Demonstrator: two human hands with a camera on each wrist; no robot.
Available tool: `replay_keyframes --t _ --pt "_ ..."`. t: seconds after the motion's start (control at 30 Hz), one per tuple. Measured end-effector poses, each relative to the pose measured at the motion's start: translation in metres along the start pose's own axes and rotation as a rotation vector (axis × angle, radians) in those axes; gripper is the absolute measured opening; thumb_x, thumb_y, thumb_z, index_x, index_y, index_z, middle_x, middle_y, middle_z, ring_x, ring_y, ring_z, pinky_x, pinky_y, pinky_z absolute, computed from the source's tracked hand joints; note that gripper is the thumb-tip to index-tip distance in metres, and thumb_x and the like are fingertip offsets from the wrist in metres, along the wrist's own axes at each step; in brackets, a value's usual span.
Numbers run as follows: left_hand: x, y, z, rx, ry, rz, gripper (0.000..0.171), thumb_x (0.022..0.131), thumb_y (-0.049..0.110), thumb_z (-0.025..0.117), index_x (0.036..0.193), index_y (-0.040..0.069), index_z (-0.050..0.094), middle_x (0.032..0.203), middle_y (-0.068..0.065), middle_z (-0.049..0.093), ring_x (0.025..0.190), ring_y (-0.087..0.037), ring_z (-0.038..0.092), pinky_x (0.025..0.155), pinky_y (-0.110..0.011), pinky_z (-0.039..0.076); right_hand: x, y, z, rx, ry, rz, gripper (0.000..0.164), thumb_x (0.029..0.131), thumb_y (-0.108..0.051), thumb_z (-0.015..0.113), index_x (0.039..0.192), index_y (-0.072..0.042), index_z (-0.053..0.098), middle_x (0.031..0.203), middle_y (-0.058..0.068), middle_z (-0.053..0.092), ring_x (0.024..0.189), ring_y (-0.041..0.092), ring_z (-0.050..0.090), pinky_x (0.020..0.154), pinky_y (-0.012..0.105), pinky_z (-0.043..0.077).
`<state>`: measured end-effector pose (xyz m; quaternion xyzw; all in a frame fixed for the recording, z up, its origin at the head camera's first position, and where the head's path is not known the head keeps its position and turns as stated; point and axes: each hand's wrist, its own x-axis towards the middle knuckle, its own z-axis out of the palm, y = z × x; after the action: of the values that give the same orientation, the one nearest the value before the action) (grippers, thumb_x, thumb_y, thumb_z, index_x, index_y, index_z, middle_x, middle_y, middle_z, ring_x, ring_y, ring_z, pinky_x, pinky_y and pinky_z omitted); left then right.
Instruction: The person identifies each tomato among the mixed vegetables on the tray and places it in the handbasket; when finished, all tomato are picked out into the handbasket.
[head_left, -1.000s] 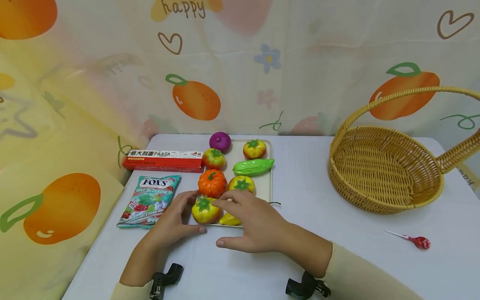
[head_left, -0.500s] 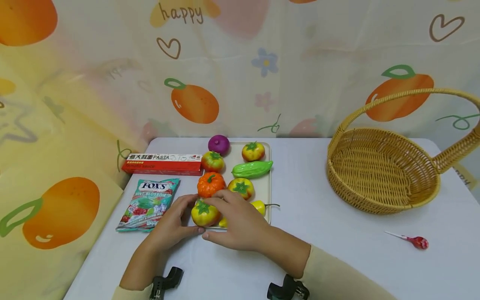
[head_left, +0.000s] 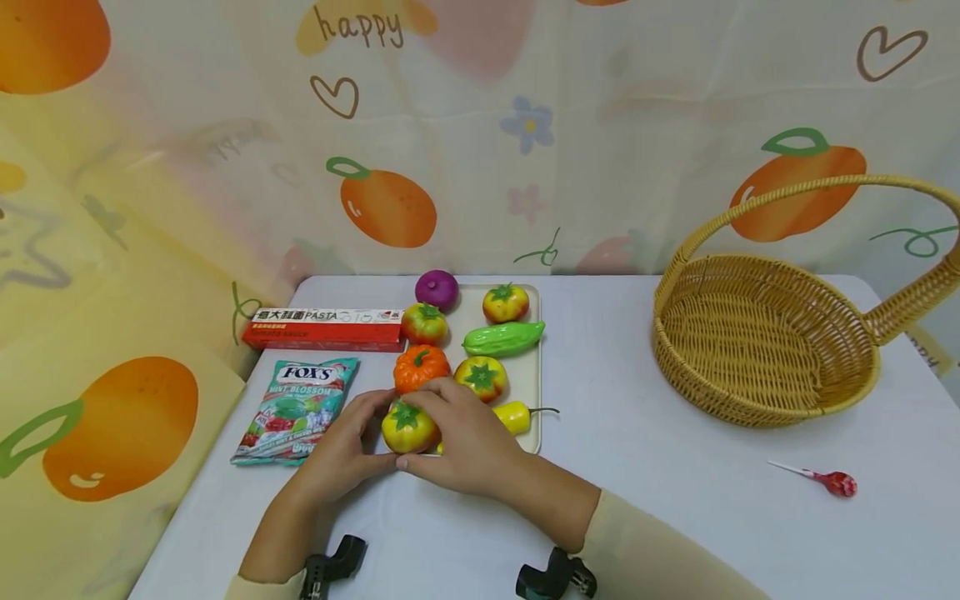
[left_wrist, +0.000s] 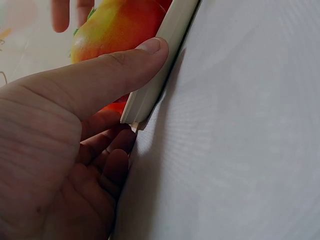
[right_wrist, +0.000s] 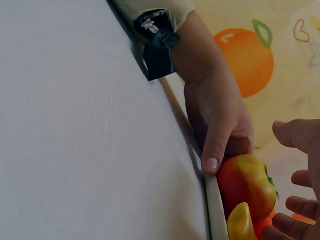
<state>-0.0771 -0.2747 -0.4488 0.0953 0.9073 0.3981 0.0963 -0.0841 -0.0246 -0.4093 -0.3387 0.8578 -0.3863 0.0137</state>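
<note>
While the right hand [head_left: 471,442] spread an empty grip above the near edge of the tray [head_left: 528,375], the round yellow-red tomato [head_left: 408,428] lay left of that grip in the near-left corner, which the left hand [head_left: 343,448], nearer the tomato, clasped.

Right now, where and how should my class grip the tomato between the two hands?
Probably by its rounded sides, from above: the tomato sits leaf cap up and bulges above the tray's rim, while the orange pumpkin crowds its far side.
</note>
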Motion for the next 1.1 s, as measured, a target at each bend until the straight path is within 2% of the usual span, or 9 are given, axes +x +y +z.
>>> replay_keyframes --t 0.2,0.6,0.8,1.1 --pt "0.002 -0.001 0.000 0.001 0.000 0.002 0.091 0.080 0.014 0.096 0.158 0.018 0.049 0.158 -0.009 0.048 0.145 -0.034 0.048 0.115 -0.053 0.045 0.003 0.000 0.004 -0.016 0.009 0.048 0.066 0.088 -0.046 0.087 0.144 -0.019 0.064 0.139 -0.001 0.056 0.128 0.016 0.054 0.107 0.033 0.053" --pt "0.001 -0.004 0.000 -0.007 -0.006 -0.014 0.092 0.079 0.010 0.096 0.158 0.019 0.048 0.159 -0.007 0.047 0.146 -0.033 0.046 0.115 -0.051 0.044 0.008 0.000 0.013 -0.052 -0.011 0.096 0.068 0.086 -0.044 0.090 0.144 -0.021 0.065 0.139 -0.001 0.056 0.128 0.017 0.054 0.108 0.035 0.053" --pt "0.000 -0.003 0.001 -0.009 -0.007 0.005 0.090 0.081 0.017 0.096 0.158 0.018 0.049 0.159 -0.008 0.048 0.147 -0.034 0.046 0.117 -0.052 0.041 0.010 0.001 0.015 -0.096 -0.009 0.109 0.069 0.084 -0.042 0.093 0.144 -0.021 0.066 0.139 -0.001 0.058 0.126 0.018 0.056 0.108 0.035 0.053" --pt "0.001 0.000 0.001 -0.005 -0.006 -0.011 0.092 0.081 0.020 0.096 0.159 0.019 0.048 0.160 -0.007 0.048 0.150 -0.034 0.044 0.118 -0.050 0.039 0.013 0.002 0.018 -0.143 -0.003 0.110 0.064 0.085 -0.034 0.093 0.142 -0.018 0.067 0.138 0.001 0.059 0.123 0.021 0.057 0.107 0.034 0.053"
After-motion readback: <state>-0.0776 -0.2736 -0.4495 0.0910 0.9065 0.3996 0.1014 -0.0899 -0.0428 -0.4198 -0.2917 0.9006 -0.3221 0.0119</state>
